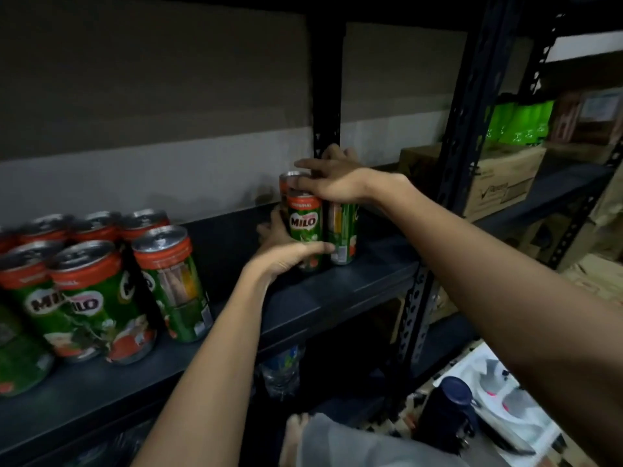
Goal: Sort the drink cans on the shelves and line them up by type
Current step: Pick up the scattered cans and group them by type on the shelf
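A small cluster of green Milo cans (305, 227) with orange tops stands on the dark shelf (337, 291) near the upright post. My left hand (286, 252) wraps around the bottom and left side of the cluster. My right hand (332, 183) lies over the can tops from the right, fingers spread across them. At the left of the same shelf stands a larger group of Milo cans (91, 284), several in two rows, untouched.
A black slotted upright (462, 136) divides this bay from the neighbouring one, which holds a cardboard box (499, 183) and green packets (519, 123). Below the shelf are a plastic bottle (281, 369), a dark flask (448, 412) and a white tray (505, 399).
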